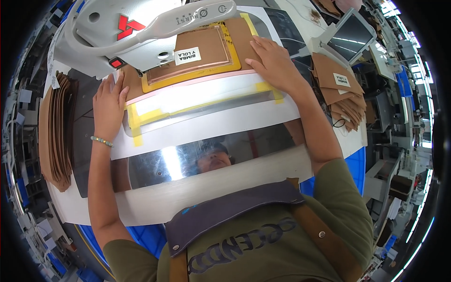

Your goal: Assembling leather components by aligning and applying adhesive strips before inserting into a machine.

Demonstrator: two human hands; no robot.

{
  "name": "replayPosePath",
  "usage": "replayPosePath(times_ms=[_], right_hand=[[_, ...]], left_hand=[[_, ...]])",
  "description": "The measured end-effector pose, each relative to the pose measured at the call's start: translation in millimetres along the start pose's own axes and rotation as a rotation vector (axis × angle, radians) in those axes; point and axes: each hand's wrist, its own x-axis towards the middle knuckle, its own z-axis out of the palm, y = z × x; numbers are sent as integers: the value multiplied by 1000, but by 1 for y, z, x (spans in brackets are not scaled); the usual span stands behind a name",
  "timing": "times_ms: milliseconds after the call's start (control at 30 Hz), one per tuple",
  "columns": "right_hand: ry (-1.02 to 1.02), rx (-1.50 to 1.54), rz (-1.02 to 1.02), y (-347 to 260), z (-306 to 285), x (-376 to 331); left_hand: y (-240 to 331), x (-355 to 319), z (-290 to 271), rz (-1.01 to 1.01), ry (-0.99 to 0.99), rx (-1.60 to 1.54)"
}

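A brown panel (243,40) with a pink front edge lies flat under the sewing machine (101,30). Resting on it is a yellow frame (188,78) around a smaller brown rectangle, which bears a white label (187,56). At the panel's left end is my left hand (109,105), its fingers stretched forward along the edge. My right hand (275,61) lies on the right end, palm down with fingers spread. Neither hand grips anything. Nearer to me, yellow tape (162,115) runs along a clear sheet on white paper. The machine's head hides part of the panel's far left.
Brown panels stand in a stack (57,134) at the left. A looser pile of labelled brown pieces (343,89) lies at the right, below a tilted screen (350,36). A curved grey lamp (188,21) overhangs the work. A shiny metal plate (253,145) lies nearest me.
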Motion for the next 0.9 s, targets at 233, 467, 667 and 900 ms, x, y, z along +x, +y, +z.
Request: replayPosePath(times_ms=[233,467,667,900], right_hand=[[64,139,105,25,-5,1],[164,183,100,18,-7,4],[216,297,85,19,-3,8],[135,354,84,23,3,6]], left_hand=[[71,26,-10,-93,108,-138],[48,30,-3,-252,216,-644],[-58,7,-19,-641,318,-650],[-54,-134,-113,-569,171,-976]])
